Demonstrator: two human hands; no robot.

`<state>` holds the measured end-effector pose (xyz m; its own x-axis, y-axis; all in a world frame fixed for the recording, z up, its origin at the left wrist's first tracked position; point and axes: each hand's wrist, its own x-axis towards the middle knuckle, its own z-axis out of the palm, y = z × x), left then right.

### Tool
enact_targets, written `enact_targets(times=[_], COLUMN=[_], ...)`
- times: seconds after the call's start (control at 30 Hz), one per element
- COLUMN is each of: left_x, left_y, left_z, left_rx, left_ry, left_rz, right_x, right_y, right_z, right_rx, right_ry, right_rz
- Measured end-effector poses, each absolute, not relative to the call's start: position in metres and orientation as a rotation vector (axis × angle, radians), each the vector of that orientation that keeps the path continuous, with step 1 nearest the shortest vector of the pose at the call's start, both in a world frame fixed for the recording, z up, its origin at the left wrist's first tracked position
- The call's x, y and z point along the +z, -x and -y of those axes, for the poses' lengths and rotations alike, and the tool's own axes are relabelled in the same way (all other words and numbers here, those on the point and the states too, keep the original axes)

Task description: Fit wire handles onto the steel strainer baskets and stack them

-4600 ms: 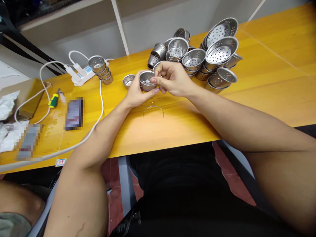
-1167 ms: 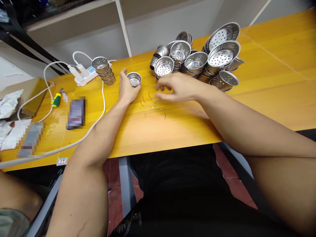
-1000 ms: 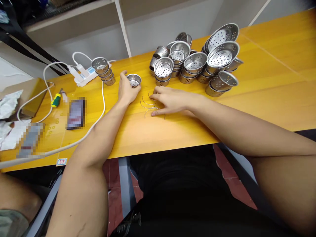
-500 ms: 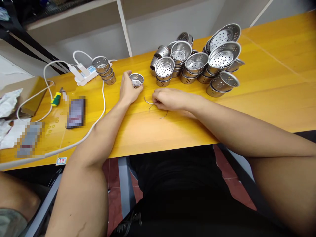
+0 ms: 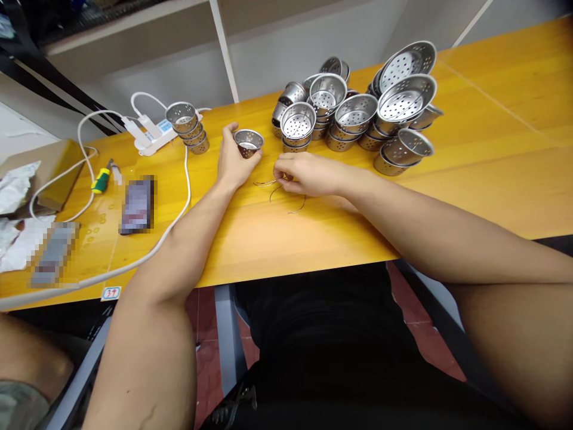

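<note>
My left hand (image 5: 236, 161) is wrapped round the side of a small perforated metal cup (image 5: 249, 143) that stands upright on the table, its open mouth facing up. To the right of it, my right hand (image 5: 293, 173) pinches a thin curved metal wire (image 5: 264, 183), whose free end points left toward the cup. Just below that hand lies another curved wire (image 5: 297, 212), partly hidden by the fingers. Behind the right hand stand stacked perforated cups (image 5: 298, 122).
Larger perforated baskets (image 5: 406, 98) are stacked at the back right. A short cup stack (image 5: 183, 119) stands beside a white power strip (image 5: 156, 134). On the left are a white cable (image 5: 188, 179), a green-yellow screwdriver (image 5: 101, 180) and two blurred-out objects. Another person's leg (image 5: 31, 352) shows lower left.
The cup has shifted slightly right and now tilts less under my left hand. My right hand has lifted a little away from me, turning the held wire flatter and further left.
</note>
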<state>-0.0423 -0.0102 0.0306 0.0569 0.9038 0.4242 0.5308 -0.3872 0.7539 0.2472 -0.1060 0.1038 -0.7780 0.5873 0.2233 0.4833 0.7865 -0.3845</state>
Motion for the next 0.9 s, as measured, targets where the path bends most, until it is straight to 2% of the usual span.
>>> enact_targets(times=[0.7,0.9], left_x=[0.05,0.037], left_y=[0.031,0.037], left_z=[0.025,0.012], left_rx=[1.301,1.344], left_ry=[-2.0,-2.071], left_rz=[-1.335,-1.239], right_x=[0.11,0.097], right_y=[-0.256,-0.259], right_z=[0.106,0.097], right_rx=[0.387,0.384], right_ry=[0.821,0.805], right_rz=[2.419,2.263])
